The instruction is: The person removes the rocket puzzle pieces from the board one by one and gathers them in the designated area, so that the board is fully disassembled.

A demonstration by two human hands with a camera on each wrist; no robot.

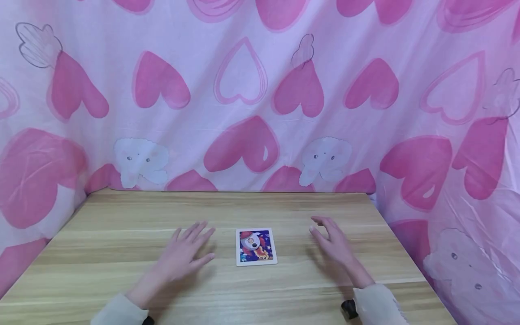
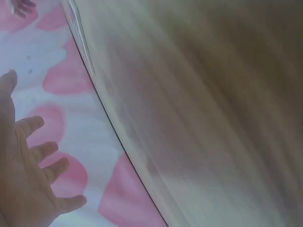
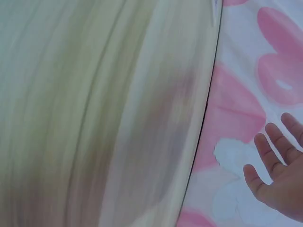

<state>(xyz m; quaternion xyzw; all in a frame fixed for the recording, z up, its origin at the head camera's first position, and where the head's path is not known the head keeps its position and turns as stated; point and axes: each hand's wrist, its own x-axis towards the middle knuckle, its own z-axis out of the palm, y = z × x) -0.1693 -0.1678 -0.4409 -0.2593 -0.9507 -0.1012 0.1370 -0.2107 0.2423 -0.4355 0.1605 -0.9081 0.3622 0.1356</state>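
Between the two hands a small tray puzzle or picture card [image 1: 257, 247] lies flat on the wooden table, its white border framing a red and white rocket on dark blue; which of the two it is I cannot tell. To its left hovers my left hand [image 1: 183, 255], palm down, fingers spread and holding nothing. Off to its right is my right hand [image 1: 334, 243], fingers loosely bent, also holding nothing. In the left wrist view the left hand [image 2: 28, 165] has its fingers spread apart. The right wrist view shows the right hand [image 3: 281, 175] with fingers extended.
The wood-grain table [image 1: 134, 212] spreads under both hands. A pink and white curtain [image 1: 227, 58] with hearts hangs behind it and along both sides. Dark bands [image 1: 349, 309] sit at the wrists beside pale sleeves [image 1: 378, 304].
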